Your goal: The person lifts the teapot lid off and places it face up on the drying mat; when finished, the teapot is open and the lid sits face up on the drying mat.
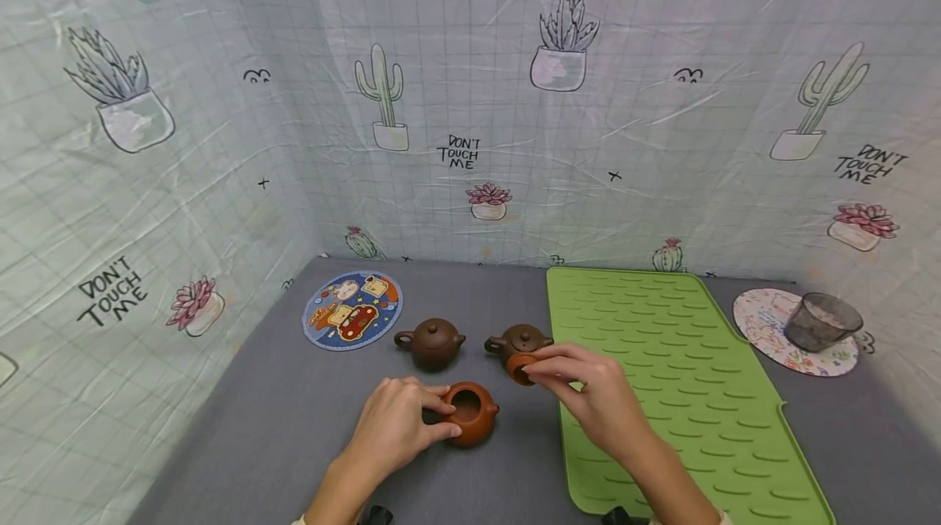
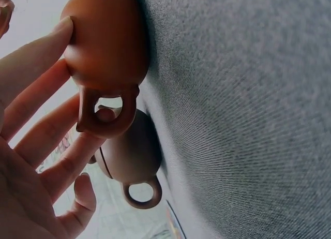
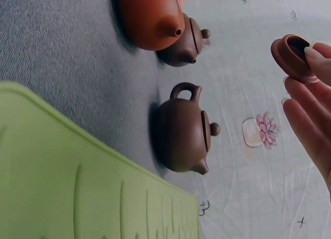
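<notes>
Grey cloth table (image 1: 279, 427), cactus-print backdrop. Left hand (image 1: 393, 425) grips the lidless orange teapot (image 1: 470, 412), hiding its handle; spout points right. Right hand (image 1: 591, 393) pinches its lid (image 1: 520, 367), knob hidden, above the mat edge (image 1: 562, 345).

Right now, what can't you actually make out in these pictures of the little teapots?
- Inside of the orange teapot: head view shows only a dark opening.
- Lid: mostly covered by the right hand in the head view.
- Contents of the grey cup: too small and distant.
- Left hand: its fingertips hide behind the pot's handle in the left wrist view.
</notes>
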A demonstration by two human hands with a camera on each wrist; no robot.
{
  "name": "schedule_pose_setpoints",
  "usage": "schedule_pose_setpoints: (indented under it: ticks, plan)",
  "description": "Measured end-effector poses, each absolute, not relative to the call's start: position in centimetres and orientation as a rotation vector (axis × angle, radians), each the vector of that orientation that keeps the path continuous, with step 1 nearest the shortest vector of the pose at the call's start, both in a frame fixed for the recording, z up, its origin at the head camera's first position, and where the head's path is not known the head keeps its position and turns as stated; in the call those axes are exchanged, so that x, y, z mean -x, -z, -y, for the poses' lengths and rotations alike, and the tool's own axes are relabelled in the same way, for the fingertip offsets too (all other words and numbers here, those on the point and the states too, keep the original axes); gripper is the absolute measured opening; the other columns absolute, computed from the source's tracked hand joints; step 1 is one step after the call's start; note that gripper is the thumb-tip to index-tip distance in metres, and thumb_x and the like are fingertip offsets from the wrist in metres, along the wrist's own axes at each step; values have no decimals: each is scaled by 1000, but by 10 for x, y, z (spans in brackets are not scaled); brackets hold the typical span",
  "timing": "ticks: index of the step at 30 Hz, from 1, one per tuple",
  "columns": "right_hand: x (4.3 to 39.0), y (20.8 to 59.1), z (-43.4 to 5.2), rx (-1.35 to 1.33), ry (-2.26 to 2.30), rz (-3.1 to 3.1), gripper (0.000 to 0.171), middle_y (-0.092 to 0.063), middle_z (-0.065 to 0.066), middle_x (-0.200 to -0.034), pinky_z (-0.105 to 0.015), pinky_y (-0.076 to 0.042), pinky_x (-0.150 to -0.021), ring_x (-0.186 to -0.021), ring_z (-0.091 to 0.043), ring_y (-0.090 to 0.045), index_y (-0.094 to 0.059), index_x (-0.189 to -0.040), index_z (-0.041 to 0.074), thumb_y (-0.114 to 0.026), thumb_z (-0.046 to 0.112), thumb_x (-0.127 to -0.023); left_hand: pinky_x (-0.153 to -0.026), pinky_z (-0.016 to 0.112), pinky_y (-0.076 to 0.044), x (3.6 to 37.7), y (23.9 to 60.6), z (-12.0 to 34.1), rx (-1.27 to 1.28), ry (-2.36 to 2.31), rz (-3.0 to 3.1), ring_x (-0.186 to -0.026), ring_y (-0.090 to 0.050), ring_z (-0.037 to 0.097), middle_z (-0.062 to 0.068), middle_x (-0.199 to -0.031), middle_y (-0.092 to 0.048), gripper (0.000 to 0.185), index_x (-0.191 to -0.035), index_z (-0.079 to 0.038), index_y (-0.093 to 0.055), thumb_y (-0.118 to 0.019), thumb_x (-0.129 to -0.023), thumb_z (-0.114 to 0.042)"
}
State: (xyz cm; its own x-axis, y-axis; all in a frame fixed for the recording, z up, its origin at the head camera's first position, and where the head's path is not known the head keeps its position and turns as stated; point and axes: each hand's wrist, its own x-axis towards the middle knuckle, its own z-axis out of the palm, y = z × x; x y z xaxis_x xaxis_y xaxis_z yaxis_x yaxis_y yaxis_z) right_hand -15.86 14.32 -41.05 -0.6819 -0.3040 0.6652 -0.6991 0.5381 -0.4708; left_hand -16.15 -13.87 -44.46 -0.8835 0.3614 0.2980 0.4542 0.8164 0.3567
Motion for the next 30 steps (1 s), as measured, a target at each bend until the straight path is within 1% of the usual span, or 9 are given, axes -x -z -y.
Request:
schedule_pose_setpoints:
  ticks: [5, 11, 15, 20, 30]
  plan:
    - [156, 409, -150, -722, -1078, 2323, 31, -76, 5, -104, -12, -57, -69, -87, -9, -75, -81, -100, 23, -86, 2, -77, -75, 29, -49, 161, 445, 139, 627, 628, 2782, -81, -68, 6, -12, -105, -81, 23, -86, -29, -85, -93, -68, -41]
    - [155, 407, -161, -683, -1140, 2312, 33, -76, 2, -104, -16, -59, -69, -86, -11, -76, -81, -100, 20, -86, -2, -76, -74, 28, -49, 162, 444, 139, 627, 642, 2793, -79, -68, 7, -11, -105, -81, 23, -86, -29, -85, -93, -68, -40]
    - [156, 405, -166, -676, -1127, 2293, 34, -76, 1, -102, -15, -59, -68, -85, -13, -76, -81, -99, 19, -86, -4, -74, -73, 28, -50, 163, 443, 139, 631, 655, 2798, -79, -68, 9, -10, -105, -81, 22, -85, -28, -85, -93, -68, -39]
    - [158, 401, -172, -680, -1072, 2271, 35, -77, 0, -101, -13, -58, -67, -85, -14, -77, -81, -98, 17, -87, -5, -72, -75, 30, -50, 164, 441, 138, 634, 642, 2794, -80, -69, 9, -11, -105, -81, 22, -85, -28, -85, -93, -67, -40]
    - [155, 402, -182, -672, -1053, 2269, 36, -76, -1, -102, -12, -58, -67, -88, -6, -74, -81, -98, 16, -87, -7, -71, -78, 32, -50, 165, 440, 137, 626, 637, 2814, -81, -69, 9, -11, -105, -81, 21, -85, -29, -85, -93, -68, -40]
